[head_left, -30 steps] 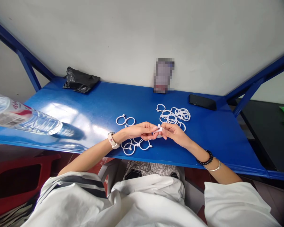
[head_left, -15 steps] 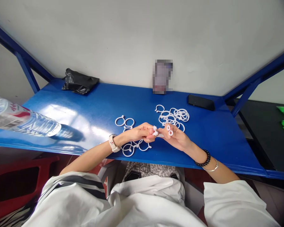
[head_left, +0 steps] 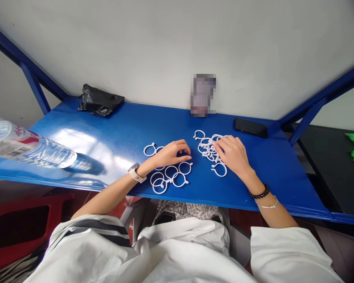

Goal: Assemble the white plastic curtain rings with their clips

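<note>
Beneath and left of the right hand (head_left: 231, 154), in the head view, lay overlapping white rings (head_left: 209, 151).
I couldn't tell whether its fingers gripped one; the left hand (head_left: 174, 152) hung parted, seemingly empty, by the spread rings (head_left: 168, 180). I judged one best teased out singly by its knobbed end. Room ran right of the grip across the blue table (head_left: 273, 173), edge nearer, a black phone (head_left: 250, 127) beyond.
</note>
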The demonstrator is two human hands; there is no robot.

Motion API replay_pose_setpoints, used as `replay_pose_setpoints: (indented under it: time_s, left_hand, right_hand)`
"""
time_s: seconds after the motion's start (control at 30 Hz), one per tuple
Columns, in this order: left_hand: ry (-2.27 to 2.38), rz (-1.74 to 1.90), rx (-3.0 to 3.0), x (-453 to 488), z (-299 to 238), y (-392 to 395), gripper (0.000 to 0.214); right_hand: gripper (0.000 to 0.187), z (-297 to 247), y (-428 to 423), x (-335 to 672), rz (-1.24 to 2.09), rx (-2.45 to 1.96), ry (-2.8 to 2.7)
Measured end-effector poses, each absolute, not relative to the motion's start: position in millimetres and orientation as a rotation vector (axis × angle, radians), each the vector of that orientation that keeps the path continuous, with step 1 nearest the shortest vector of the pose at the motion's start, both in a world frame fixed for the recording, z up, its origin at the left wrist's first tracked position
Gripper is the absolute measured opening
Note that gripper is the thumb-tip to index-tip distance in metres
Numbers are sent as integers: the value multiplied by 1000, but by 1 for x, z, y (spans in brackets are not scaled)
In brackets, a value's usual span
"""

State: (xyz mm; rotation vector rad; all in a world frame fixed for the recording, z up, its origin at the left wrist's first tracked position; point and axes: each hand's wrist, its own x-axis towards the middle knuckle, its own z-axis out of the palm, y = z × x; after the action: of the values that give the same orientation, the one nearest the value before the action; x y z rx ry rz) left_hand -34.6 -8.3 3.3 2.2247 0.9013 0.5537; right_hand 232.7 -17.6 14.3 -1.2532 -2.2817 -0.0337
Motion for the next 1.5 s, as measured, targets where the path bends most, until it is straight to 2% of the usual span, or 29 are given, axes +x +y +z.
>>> replay_pose_setpoints:
  time_s: [0.13, 0.3, 0.43, 0.53, 0.63, 0.8, 1.17, 1.37, 1.5]
  left_hand:
    - [878, 364, 2442, -33, -8, -12, 20]
    - [869, 385, 2487, -33, -9, -9, 15]
    - [938, 541, 2329, -34, -6, -5, 14]
    - [973, 611, 2142, -35, -6, -3, 15]
    - [957, 608, 1980, -35, -8, -1, 18]
    - [869, 551, 1746, -34, -9, 0, 22]
    - [698, 423, 1405, -34, 2, -6, 30]
    - [697, 457, 1267, -29, 7, -11, 32]
    - [682, 450, 1192, -27, 6, -12, 35]
  right_hand:
    - [41, 11, -16, 235, -144, -1288, -2336]
    - [33, 16, -22, 229, -122, -1308, -2268]
    - [25, 12, -40, 209, 140, -993, -2440]
    - [28, -2, -57, 189, 182, -782, -2628]
    - [31, -17, -68, 175, 127, -725, -2703]
    - [19, -19, -68, 170, 56, -686, -2723]
    - [36, -3, -35, 202, -233, -831, -2618]
    - [25, -5, -38, 196, -434, -715, -2546]
    - [18, -4, -39, 194, -272, -754, -2477]
